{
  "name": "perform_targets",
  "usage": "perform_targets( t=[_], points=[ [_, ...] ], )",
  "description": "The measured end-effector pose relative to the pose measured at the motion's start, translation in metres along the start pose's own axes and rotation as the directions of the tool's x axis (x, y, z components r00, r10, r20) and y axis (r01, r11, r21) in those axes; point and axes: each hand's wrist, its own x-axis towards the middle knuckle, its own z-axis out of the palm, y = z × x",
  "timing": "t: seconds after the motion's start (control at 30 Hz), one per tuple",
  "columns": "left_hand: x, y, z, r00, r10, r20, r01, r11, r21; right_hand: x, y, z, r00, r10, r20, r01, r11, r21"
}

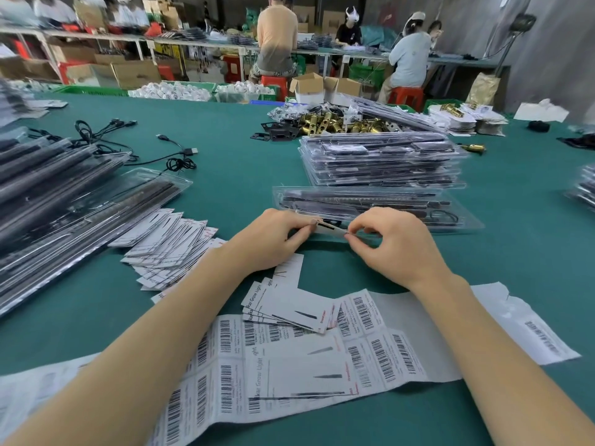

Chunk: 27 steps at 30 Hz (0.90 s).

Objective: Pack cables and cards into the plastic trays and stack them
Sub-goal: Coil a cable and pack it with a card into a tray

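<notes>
Trouble looks likeliest at the card (330, 229), pinched at either end by fingers of the left hand (273, 239) and right hand (394, 244) just in front of the open tray (370, 204), since uneven pressure could crease it or drop it short.

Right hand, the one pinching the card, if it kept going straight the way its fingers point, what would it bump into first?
The right hand points left along the card, so it would most likely meet the left hand gripping the card's other end. Depth is unclear, but both hold the same card.
</notes>
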Motion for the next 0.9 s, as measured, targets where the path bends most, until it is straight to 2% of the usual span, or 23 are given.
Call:
perform_targets(
  t=[0.17,0.37,0.67,0.8,0.9],
  points=[
    [-0.002,0.002,-0.001,1.0,0.018,-0.005,-0.018,0.999,-0.035,0.002,-0.007,-0.001,0.979,-0.006,-0.204,-0.007,0.998,-0.059],
    [-0.004,0.004,-0.002,0.998,0.043,0.035,-0.043,0.999,0.02,0.004,-0.013,0.005,0.99,0.008,-0.142,-0.014,0.999,-0.037],
    [-0.003,0.009,-0.004,0.999,0.048,-0.018,-0.046,0.996,0.082,0.014,-0.022,0.013,0.994,0.035,-0.099,-0.045,0.994,-0.1],
    [-0.005,0.01,-0.005,0.999,0.032,-0.022,-0.03,0.997,0.07,0.03,-0.024,0.015,0.996,-0.034,-0.087,0.017,0.983,-0.182],
    [-0.006,0.012,-0.005,0.999,0.035,-0.041,-0.032,0.997,0.076,0.029,-0.022,0.017,0.985,-0.112,-0.129,0.08,0.97,-0.229]
  ],
)
